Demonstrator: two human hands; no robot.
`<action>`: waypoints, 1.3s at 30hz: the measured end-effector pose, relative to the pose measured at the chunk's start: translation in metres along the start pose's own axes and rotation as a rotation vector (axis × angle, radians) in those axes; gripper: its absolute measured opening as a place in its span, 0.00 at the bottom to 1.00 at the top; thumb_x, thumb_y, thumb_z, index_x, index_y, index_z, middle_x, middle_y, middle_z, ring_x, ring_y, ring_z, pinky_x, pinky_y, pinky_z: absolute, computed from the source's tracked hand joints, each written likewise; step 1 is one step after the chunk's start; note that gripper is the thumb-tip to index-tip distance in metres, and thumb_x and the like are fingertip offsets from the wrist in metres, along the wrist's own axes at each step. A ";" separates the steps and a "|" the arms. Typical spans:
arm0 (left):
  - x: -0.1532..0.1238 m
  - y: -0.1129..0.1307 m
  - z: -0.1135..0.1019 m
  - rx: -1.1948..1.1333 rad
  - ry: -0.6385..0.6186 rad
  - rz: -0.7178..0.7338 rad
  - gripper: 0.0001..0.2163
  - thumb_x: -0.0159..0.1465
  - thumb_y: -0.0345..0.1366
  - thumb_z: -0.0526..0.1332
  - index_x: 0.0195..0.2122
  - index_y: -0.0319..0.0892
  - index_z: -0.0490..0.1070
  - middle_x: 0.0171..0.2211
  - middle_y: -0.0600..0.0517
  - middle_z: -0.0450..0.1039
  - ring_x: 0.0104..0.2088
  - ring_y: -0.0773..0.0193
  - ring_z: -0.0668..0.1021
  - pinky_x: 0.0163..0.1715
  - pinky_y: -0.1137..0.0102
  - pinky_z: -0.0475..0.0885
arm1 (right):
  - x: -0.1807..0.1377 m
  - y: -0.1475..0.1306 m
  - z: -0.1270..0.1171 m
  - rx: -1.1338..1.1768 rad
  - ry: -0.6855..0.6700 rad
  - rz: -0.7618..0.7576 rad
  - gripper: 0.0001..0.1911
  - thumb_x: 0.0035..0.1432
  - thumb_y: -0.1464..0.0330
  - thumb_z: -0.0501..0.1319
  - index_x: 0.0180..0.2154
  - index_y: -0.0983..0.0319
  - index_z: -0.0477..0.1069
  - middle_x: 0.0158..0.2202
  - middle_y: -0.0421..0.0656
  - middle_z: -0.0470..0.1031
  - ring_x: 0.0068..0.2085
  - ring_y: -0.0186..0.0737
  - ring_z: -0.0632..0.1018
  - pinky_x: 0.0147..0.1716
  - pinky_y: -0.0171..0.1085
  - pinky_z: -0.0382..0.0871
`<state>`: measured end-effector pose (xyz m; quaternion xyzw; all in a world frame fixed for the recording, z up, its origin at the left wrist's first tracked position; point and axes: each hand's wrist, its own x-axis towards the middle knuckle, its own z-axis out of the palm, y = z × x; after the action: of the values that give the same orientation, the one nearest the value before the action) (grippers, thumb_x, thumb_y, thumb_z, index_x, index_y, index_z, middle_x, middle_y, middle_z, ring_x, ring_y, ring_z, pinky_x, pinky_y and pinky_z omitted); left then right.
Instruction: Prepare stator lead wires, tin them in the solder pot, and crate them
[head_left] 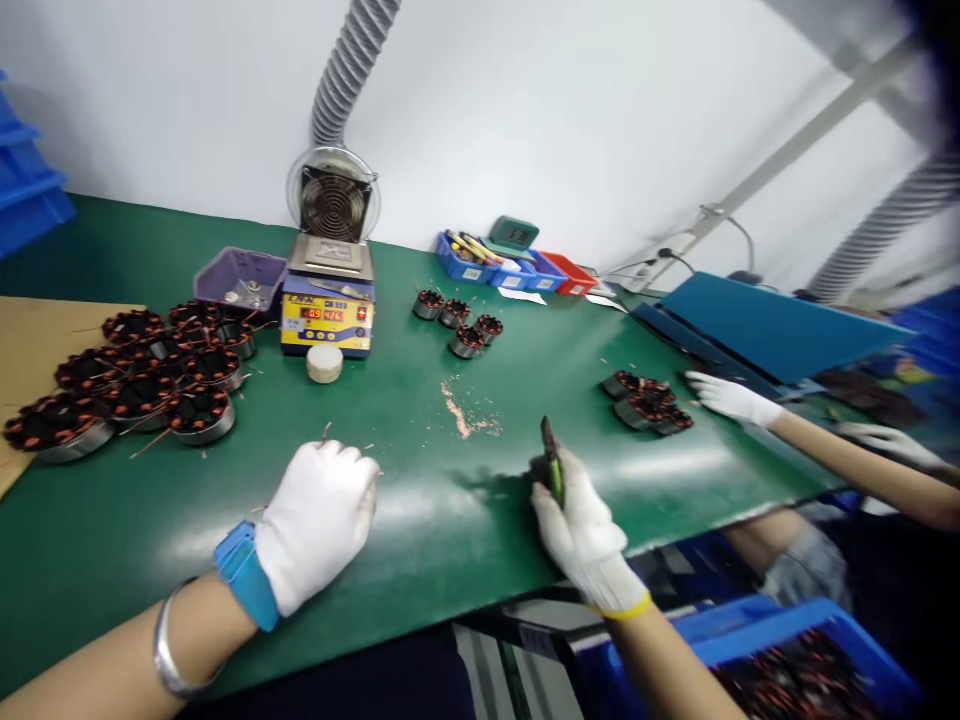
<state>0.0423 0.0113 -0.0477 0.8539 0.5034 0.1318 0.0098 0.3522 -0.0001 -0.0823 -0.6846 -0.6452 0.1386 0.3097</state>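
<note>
My left hand (319,520), in a white glove with a blue wrist strap, is closed palm-down over a wound motor stator. The glove hides its body; only thin copper wire ends stick out around the fingers. My right hand (581,530), also gloved, grips wire cutters (553,470) with green-and-black handles, their dark jaws pointing up and away. Between the hands and farther back lie copper wire clippings (459,412) on the green table (420,560). Several wound stators (466,342) stand beyond the clippings. A larger cluster of stators (142,395) is at the left.
Behind my left hand are a round white pot (324,363), a yellow-and-blue soldering unit (327,322), a fume fan (334,203) and a purple tray (240,275). More stators (649,402) lie near a co-worker's gloved hand (731,398). A blue bin (847,640) of stators stands below the edge.
</note>
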 end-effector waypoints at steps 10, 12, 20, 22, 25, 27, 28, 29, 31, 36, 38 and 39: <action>0.009 -0.013 0.005 0.079 0.052 0.103 0.10 0.65 0.31 0.52 0.34 0.40 0.73 0.29 0.49 0.72 0.31 0.53 0.73 0.33 0.59 0.66 | -0.038 -0.119 0.036 1.048 -1.069 0.447 0.24 0.43 0.65 0.63 0.44 0.62 0.62 0.32 0.40 0.68 0.27 0.37 0.74 0.25 0.34 0.69; 0.009 -0.013 0.005 0.088 0.047 0.104 0.10 0.65 0.31 0.52 0.35 0.40 0.73 0.29 0.49 0.73 0.31 0.53 0.73 0.32 0.59 0.66 | -0.034 -0.120 0.034 0.987 -1.090 0.435 0.20 0.43 0.65 0.62 0.40 0.62 0.62 0.31 0.40 0.69 0.26 0.35 0.74 0.24 0.32 0.68; 0.009 -0.012 0.003 0.106 0.036 0.116 0.10 0.64 0.31 0.51 0.33 0.42 0.73 0.28 0.50 0.72 0.30 0.53 0.73 0.32 0.59 0.66 | -0.036 -0.125 0.039 0.941 -1.049 0.391 0.19 0.45 0.68 0.60 0.41 0.61 0.60 0.31 0.37 0.67 0.24 0.33 0.72 0.23 0.33 0.72; 0.009 -0.012 0.003 0.105 0.036 0.116 0.11 0.64 0.31 0.51 0.33 0.42 0.73 0.28 0.50 0.72 0.31 0.53 0.73 0.31 0.59 0.66 | -0.037 -0.123 0.043 0.914 -1.043 0.369 0.17 0.47 0.68 0.59 0.41 0.61 0.60 0.30 0.37 0.68 0.23 0.34 0.73 0.21 0.33 0.71; 0.009 -0.012 0.002 0.098 0.037 0.116 0.11 0.64 0.31 0.51 0.34 0.41 0.74 0.29 0.50 0.72 0.31 0.53 0.73 0.31 0.59 0.66 | -0.038 -0.120 0.045 0.910 -1.060 0.378 0.16 0.49 0.69 0.57 0.42 0.61 0.59 0.28 0.37 0.68 0.23 0.37 0.74 0.19 0.31 0.69; 0.009 -0.013 0.002 0.090 0.037 0.120 0.11 0.64 0.31 0.51 0.34 0.41 0.74 0.29 0.50 0.72 0.31 0.53 0.73 0.31 0.59 0.66 | -0.037 -0.119 0.045 0.924 -1.047 0.369 0.15 0.50 0.70 0.57 0.41 0.61 0.59 0.29 0.37 0.68 0.24 0.35 0.74 0.20 0.32 0.71; 0.009 -0.013 0.002 0.085 0.039 0.122 0.11 0.63 0.31 0.51 0.34 0.41 0.73 0.29 0.50 0.72 0.30 0.53 0.73 0.31 0.59 0.66 | -0.036 -0.118 0.044 0.918 -1.036 0.354 0.14 0.50 0.71 0.57 0.40 0.61 0.59 0.30 0.37 0.67 0.24 0.34 0.73 0.21 0.32 0.71; 0.010 -0.013 0.002 0.080 0.042 0.125 0.10 0.63 0.31 0.52 0.33 0.42 0.73 0.29 0.50 0.72 0.30 0.53 0.73 0.31 0.59 0.66 | -0.035 -0.118 0.043 0.897 -1.030 0.330 0.13 0.51 0.71 0.57 0.40 0.61 0.59 0.30 0.37 0.67 0.24 0.33 0.73 0.21 0.32 0.71; 0.009 -0.014 0.002 0.067 0.049 0.132 0.10 0.63 0.30 0.52 0.33 0.42 0.73 0.28 0.51 0.72 0.30 0.53 0.73 0.31 0.59 0.65 | -0.034 -0.117 0.040 0.820 -1.036 0.293 0.13 0.52 0.72 0.57 0.41 0.60 0.60 0.30 0.36 0.66 0.24 0.33 0.72 0.20 0.30 0.70; 0.007 -0.017 0.002 0.038 0.050 0.179 0.10 0.63 0.30 0.52 0.32 0.42 0.73 0.27 0.51 0.70 0.30 0.55 0.72 0.31 0.60 0.64 | -0.029 -0.113 0.035 0.875 -1.031 0.383 0.23 0.52 0.73 0.56 0.51 0.59 0.58 0.29 0.36 0.65 0.23 0.34 0.73 0.19 0.30 0.69; 0.005 -0.019 0.002 0.014 0.049 0.203 0.10 0.63 0.30 0.52 0.32 0.42 0.73 0.27 0.50 0.70 0.30 0.55 0.72 0.31 0.61 0.64 | -0.024 -0.113 0.034 0.944 -1.048 0.421 0.25 0.51 0.73 0.57 0.52 0.61 0.58 0.29 0.36 0.66 0.23 0.35 0.74 0.19 0.30 0.69; 0.005 -0.019 0.001 -0.003 0.049 0.213 0.10 0.63 0.30 0.52 0.32 0.42 0.73 0.27 0.50 0.70 0.30 0.55 0.71 0.32 0.61 0.65 | -0.021 -0.113 0.034 0.964 -1.076 0.427 0.26 0.51 0.73 0.58 0.52 0.62 0.58 0.29 0.37 0.67 0.24 0.36 0.74 0.20 0.30 0.69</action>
<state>0.0283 0.0250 -0.0507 0.8990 0.4096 0.1538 -0.0153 0.2394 -0.0151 -0.0444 -0.4214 -0.4285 0.7779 0.1835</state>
